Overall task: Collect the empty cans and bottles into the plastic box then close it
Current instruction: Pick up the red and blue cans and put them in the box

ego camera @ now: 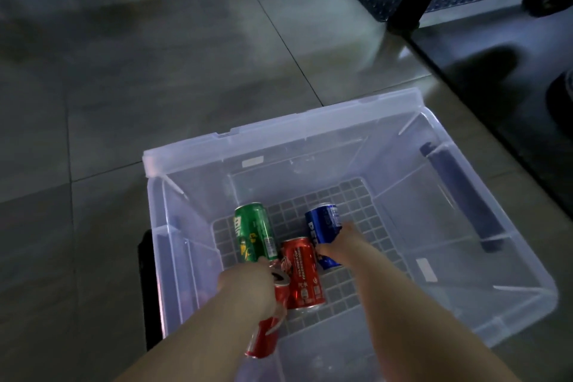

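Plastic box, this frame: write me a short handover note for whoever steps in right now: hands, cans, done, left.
Left hand: inside the plastic box, gripping a red can.
Right hand: on the blue can; whether it grips it cannot be told.
Lying on the box floor: green can, second red can.
Done: four cans at or in the box.
Left: release both cans, collect any remaining items (none visible here), then close the box. No lid in view.

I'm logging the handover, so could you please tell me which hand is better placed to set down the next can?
Probably the left hand: it holds a red can above the box floor.
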The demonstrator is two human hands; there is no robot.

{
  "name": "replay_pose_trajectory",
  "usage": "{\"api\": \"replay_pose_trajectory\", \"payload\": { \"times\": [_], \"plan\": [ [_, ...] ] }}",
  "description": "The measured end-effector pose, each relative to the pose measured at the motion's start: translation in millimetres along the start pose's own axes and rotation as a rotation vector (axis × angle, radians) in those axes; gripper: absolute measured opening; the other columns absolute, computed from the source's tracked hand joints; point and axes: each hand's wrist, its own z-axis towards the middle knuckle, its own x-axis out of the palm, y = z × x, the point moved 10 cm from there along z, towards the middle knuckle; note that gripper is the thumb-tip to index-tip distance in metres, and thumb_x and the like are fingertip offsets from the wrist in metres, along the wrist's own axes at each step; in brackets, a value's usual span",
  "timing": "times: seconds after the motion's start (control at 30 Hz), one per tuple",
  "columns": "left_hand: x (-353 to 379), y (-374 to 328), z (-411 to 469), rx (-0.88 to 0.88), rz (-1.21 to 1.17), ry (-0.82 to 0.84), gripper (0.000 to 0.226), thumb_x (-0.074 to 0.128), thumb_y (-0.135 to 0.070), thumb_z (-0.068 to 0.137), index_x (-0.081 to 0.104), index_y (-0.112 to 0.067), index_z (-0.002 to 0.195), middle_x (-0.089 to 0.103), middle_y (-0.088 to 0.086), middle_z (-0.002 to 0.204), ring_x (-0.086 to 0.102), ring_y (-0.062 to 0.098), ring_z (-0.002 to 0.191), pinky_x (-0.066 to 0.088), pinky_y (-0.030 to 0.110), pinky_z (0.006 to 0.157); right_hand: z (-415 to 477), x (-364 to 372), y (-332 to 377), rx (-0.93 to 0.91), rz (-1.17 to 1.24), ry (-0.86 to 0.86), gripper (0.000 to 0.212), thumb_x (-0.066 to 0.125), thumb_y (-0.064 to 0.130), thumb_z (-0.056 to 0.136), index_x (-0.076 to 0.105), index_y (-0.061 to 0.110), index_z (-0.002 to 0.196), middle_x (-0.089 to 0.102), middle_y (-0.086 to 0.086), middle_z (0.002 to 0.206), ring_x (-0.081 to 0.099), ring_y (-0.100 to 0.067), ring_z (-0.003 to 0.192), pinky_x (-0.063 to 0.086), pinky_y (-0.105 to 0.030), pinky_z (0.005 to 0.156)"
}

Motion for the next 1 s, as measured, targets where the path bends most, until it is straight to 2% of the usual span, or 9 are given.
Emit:
{"api": "replay_pose_trajectory", "payload": {
  "times": [0.13,0.2,0.3,0.47,0.57,0.67,0.77,0.87,1.0],
  "plan": [
    [-19,-3,-29,0.084,-0.26,-0.054,0.045,0.058,-0.037,0.078,0.047,-0.021,0.119,0.062,0.004,0.117,0.058,0.022,0.105,0.047,0.033,0.09,-43,-35,13,-0.101,0.054,-0.066,0.053,0.057,0.02,0.082,0.034,0.01,0.128,0.056,-0.014,0.114,0.051,-0.02,0.081,0.04,-0.028,0.067],
    [-34,-1,-62,0.102,-0.377,-0.095,0.033,0.057,-0.034,0.081,0.055,-0.021,0.111,0.065,0.005,0.113,0.06,0.023,0.099,0.048,0.033,0.089,-81,-63,14,-0.134,0.057,-0.115,0.043,0.051,0.018,0.084,0.041,0.007,0.124,0.057,-0.015,0.119,0.056,-0.026,0.094,0.037,-0.028,0.071],
    [-73,4,-129,0.109,-0.524,-0.192,0.025,0.053,-0.03,0.085,0.059,-0.02,0.107,0.066,0.0,0.105,0.061,0.021,0.075,0.051,0.032,0.078,-156,-118,11,-0.158,0.119,-0.212,0.019,0.046,0.013,0.083,0.057,0.005,0.097,0.062,-0.017,0.103,0.057,-0.032,0.104,0.044,-0.033,0.077],
    [-161,-15,-273,0.165,-0.621,-0.32,0.009,0.049,-0.023,0.085,0.057,-0.027,0.086,0.061,-0.004,0.081,0.058,0.019,0.069,0.047,0.031,0.073,-316,-236,-6,-0.16,0.372,-0.383,0.03,0.046,0.014,0.084,0.06,0.01,0.111,0.065,-0.012,0.117,0.058,-0.027,0.106,0.032,-0.02,0.068],
    [-207,-51,-368,0.258,-0.61,-0.317,0.019,0.049,-0.021,0.087,0.053,-0.03,0.071,0.057,-0.011,0.068,0.055,0.013,0.065,0.042,0.026,0.063,-429,-304,-36,-0.136,0.556,-0.526,0.02,0.051,0.014,0.084,0.063,0.007,0.099,0.069,-0.015,0.1,0.061,-0.029,0.092,0.034,-0.022,0.069],
    [-228,-100,-452,0.439,-0.552,-0.28,0.011,0.053,-0.02,0.086,0.062,-0.018,0.081,0.061,-0.003,0.07,0.056,0.018,0.068,0.04,0.025,0.062,-541,-349,-82,-0.072,0.739,-0.702,0.011,0.054,0.015,0.082,0.064,0.01,0.082,0.065,-0.005,0.07,0.057,-0.018,0.065,0.04,-0.026,0.067],
    [-215,-152,-530,0.613,-0.425,-0.21,0.017,0.054,-0.021,0.084,0.059,-0.022,0.068,0.064,0.008,0.075,0.061,0.03,0.08,0.042,0.031,0.068,-643,-354,-151,0.037,0.893,-0.85,0.019,0.054,0.018,0.082,0.055,0.024,0.064,0.057,0.006,0.058,0.055,-0.013,0.059,0.047,-0.029,0.06],
    [-172,-207,-606,0.809,-0.265,-0.176,0.037,0.055,-0.016,0.084,0.044,-0.031,0.051,0.064,0.01,0.07,0.061,0.03,0.079,0.036,0.031,0.063,-744,-319,-239,0.182,1.013,-1.022,0.026,0.055,0.018,0.081,0.053,0.026,0.057,0.056,0.007,0.037,0.051,-0.001,0.04,0.039,-0.011,0.041],
    [-64,-267,-715,1.052,-0.08,-0.037,0.037,0.059,-0.016,0.082,0.046,-0.037,0.054,0.059,-0.003,0.063,0.059,0.026,0.075,0.044,0.032,0.069,-890,-225,-356,0.446,1.135,-1.192,0.017,0.055,0.015,0.081,0.06,0.016,0.065,0.052,0.007,0.047,0.047,-0.005,0.041,0.037,-0.017,0.043]
  ]
}}
